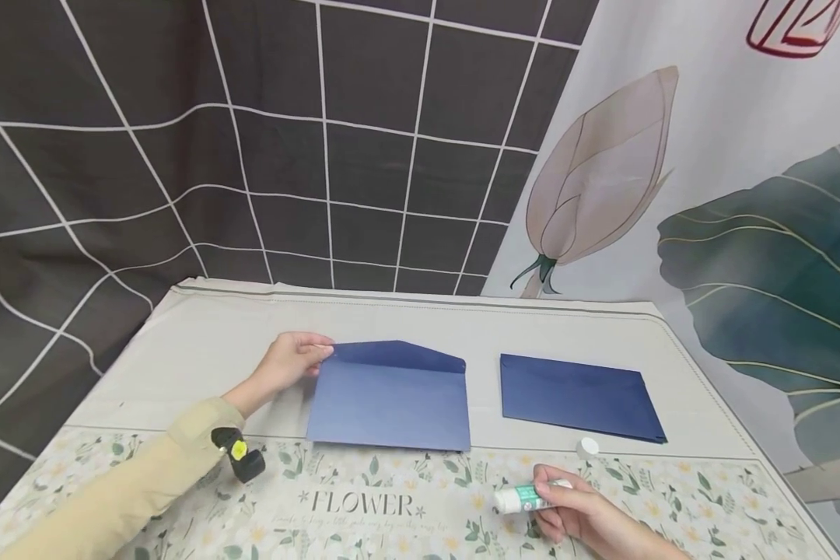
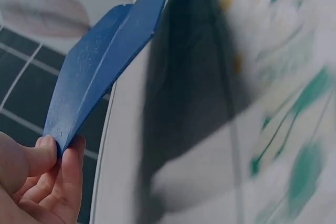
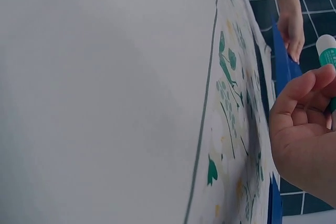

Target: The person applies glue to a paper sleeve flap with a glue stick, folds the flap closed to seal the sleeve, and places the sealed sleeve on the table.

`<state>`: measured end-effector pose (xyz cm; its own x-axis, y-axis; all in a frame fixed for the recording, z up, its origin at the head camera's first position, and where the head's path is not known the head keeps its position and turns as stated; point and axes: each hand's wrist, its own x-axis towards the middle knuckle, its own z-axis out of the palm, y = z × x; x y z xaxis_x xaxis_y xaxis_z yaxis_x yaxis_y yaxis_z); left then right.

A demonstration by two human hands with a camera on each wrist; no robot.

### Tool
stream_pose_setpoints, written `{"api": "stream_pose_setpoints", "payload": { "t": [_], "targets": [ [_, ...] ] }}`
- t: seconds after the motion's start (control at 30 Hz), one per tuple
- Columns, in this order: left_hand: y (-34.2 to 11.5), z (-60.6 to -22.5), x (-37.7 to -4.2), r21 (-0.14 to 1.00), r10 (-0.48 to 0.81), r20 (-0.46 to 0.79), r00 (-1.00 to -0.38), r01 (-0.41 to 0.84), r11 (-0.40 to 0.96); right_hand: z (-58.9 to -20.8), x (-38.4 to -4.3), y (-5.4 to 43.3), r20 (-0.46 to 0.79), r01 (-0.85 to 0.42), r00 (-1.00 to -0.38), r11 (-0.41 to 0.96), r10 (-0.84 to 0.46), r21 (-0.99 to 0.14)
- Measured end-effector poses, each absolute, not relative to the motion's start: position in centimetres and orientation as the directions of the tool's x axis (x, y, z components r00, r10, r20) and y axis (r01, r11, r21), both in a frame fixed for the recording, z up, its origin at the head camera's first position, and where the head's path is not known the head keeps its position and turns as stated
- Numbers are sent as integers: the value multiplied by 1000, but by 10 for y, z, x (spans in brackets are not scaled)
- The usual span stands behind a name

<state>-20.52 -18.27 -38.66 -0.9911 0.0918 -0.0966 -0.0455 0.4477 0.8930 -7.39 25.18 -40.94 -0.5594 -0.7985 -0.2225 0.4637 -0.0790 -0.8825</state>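
Note:
My left hand (image 1: 295,359) pinches the upper left corner of a blue envelope (image 1: 390,408), thumb on one side and fingers on the other. The envelope's pointed flap (image 1: 399,354) stands open at the top. In the left wrist view the envelope (image 2: 100,66) is seen nearly edge-on, its corner between the thumb and fingertips. My right hand (image 1: 567,504) grips a white and green glue stick (image 1: 525,498) above the flowered cloth, right of the envelope. The right wrist view shows the glue stick (image 3: 327,51) partly cut off at the frame edge.
A second blue envelope (image 1: 577,395), apparently closed, lies to the right on the table. A small white cap (image 1: 588,447) stands just in front of it. The flowered tablecloth (image 1: 364,537) carries the printed word FLOWER. Dark checked fabric (image 1: 371,155) hangs behind the table.

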Motion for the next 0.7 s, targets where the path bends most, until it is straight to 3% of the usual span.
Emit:
{"api": "stream_pose_setpoints", "payload": {
  "t": [0.7],
  "targets": [
    [-144, -400, -153, 928, 234, -115, -965, -20, 373, -412, -74, 248, -218, 479, -562, -99, -797, -872]
  ]
}}
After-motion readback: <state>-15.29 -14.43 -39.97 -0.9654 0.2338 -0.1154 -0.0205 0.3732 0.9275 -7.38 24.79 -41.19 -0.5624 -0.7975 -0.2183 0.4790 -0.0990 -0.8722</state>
